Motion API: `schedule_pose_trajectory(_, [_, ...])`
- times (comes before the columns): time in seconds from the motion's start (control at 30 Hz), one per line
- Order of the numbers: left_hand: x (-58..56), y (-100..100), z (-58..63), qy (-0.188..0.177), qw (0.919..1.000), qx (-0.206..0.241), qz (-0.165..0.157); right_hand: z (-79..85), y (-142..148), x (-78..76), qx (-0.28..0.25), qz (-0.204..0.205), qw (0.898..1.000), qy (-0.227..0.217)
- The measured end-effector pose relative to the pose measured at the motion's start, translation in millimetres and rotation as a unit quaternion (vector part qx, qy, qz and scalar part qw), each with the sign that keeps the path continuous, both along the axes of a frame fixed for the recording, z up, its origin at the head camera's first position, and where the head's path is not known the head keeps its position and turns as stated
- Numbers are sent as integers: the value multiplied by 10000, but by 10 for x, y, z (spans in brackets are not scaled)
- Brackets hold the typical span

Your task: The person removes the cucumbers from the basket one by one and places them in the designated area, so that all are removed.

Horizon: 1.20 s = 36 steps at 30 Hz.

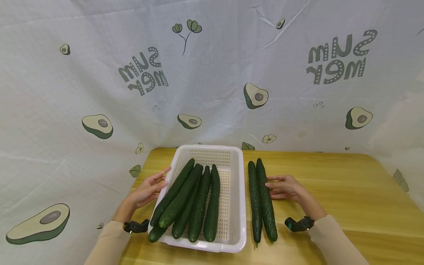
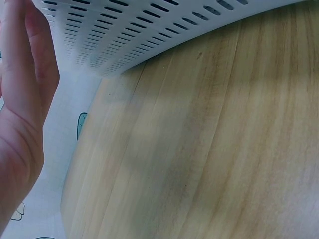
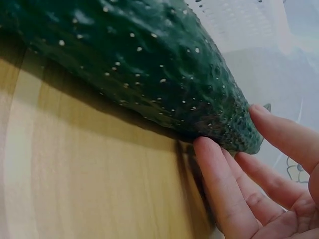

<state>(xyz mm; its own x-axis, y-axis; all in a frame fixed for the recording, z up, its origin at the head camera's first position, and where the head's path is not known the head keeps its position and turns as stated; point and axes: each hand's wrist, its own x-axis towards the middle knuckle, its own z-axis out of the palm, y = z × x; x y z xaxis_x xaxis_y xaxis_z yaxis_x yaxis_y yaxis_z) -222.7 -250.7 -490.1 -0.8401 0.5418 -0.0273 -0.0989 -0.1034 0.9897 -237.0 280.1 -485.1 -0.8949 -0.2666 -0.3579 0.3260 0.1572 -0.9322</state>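
A white plastic basket (image 1: 240, 206) stands left of centre in the head view, with several dark green cucumbers (image 1: 198, 206) lying lengthwise in it. Some of their near ends rest over its front left corner. My left hand (image 1: 150, 189) is at the basket's left side, extended fingers touching the rim; its perforated wall (image 2: 164, 20) shows in the left wrist view. Two more cucumbers lie side by side on the table to the basket's right. My right hand (image 1: 285, 187) touches the outer cucumber (image 1: 266, 198) with its fingertips (image 3: 207, 147), fingers nearly straight, along its right flank.
A light wooden table (image 1: 331, 184) lies beneath everything. Behind it and to the left hangs a white sheet (image 1: 212, 73) printed with avocados and lettering. Black straps with small devices (image 1: 299, 223) sit on both wrists.
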Motion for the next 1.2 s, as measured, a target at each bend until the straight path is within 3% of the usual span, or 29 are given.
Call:
schedule_pose_trajectory(0.33, [-4,6,-1,-18,10000,-17,17,91,73,-69,-308,-216,9993,-83])
schedule_pose_trajectory(0.5, [9,8,26,-7,9999,-67,105,226,54,-107,-541,-164,9984,43])
schedule_pose_trajectory(0.9, [5,2,9,38,10000,-29,-5,522,-101,-175,-524,16,9980,343])
schedule_pose_trajectory(1.2, [7,6,15,12,9999,-83,89,774,-277,-223,-672,-11,9969,412])
